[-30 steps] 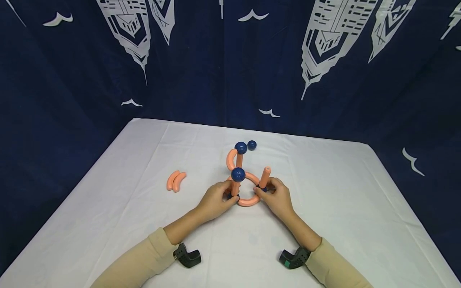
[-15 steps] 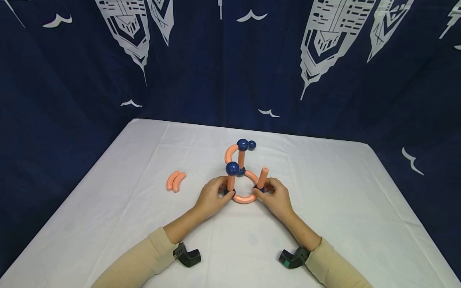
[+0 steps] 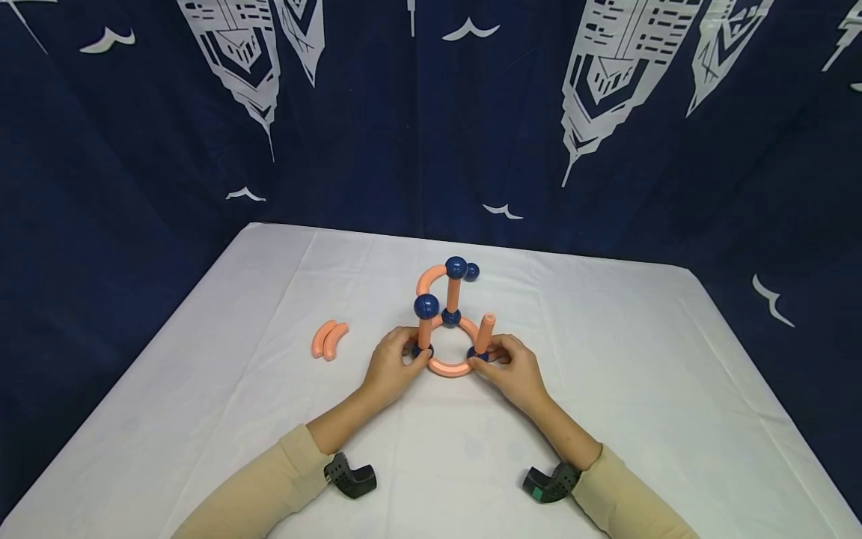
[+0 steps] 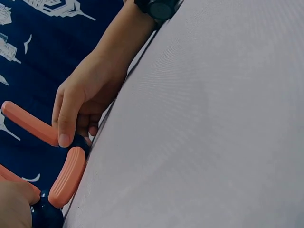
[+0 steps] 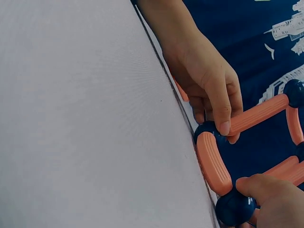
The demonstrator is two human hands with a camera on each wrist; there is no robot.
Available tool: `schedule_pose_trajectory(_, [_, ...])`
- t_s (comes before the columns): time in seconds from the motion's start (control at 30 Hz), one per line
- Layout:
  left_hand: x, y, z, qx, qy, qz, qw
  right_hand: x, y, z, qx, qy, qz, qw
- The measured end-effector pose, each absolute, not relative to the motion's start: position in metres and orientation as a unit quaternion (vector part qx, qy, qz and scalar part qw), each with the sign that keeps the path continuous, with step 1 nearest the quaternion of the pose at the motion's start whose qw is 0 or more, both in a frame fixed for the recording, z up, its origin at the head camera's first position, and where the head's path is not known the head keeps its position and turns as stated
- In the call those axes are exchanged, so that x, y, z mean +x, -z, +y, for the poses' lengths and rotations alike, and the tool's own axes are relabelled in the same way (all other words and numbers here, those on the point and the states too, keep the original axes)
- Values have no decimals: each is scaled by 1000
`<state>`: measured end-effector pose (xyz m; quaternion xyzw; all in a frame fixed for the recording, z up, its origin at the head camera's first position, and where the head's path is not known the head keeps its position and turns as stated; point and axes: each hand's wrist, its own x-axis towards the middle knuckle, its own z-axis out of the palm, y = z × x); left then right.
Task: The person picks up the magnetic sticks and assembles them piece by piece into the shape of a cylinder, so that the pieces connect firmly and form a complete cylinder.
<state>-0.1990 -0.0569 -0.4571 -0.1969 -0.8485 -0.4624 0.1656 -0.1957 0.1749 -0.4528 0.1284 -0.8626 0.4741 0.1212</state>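
A construction of orange magnetic rods and blue balls stands between both hands. Curved rods (image 3: 450, 368) and three balls form its ring base. My left hand (image 3: 390, 365) pinches the left base ball (image 5: 209, 133), below an upright rod (image 3: 425, 332) capped by a ball (image 3: 426, 306). At the right base ball (image 5: 235, 209), my right hand (image 3: 512, 370) grips with thumb and fingers; the upright rod (image 3: 485, 332) there has a bare top. The rear base ball (image 3: 451, 317) carries another upright rod (image 3: 454, 295) with a top ball (image 3: 456, 267), from which a curved rod (image 3: 429, 278) arches left.
Two loose curved rods (image 3: 329, 340) lie side by side on the white tablecloth (image 3: 202, 419), left of the hands. A single blue ball (image 3: 473, 272) sits behind the construction. A dark blue printed curtain (image 3: 377, 135) hangs beyond the table's far edge.
The construction has shifted left and turned slightly, its front-left upright moving left and away from me. The left hand has followed slightly left; both hands keep their grip on the base balls.
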Motion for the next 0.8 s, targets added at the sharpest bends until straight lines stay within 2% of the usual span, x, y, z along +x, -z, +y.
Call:
schedule_pose_trajectory(0.27, [-203,459,-59,-190,455,-847,198,-198,452,173,152,-483,-855,114])
schedule_pose_trajectory(0.6, [-204,461,-58,-174,468,-846,188,-200,451,174,153,-489,-854,97])
schedule_pose_trajectory(0.8, [-202,461,-55,-170,467,-847,187,-203,445,183,162,-483,-860,45])
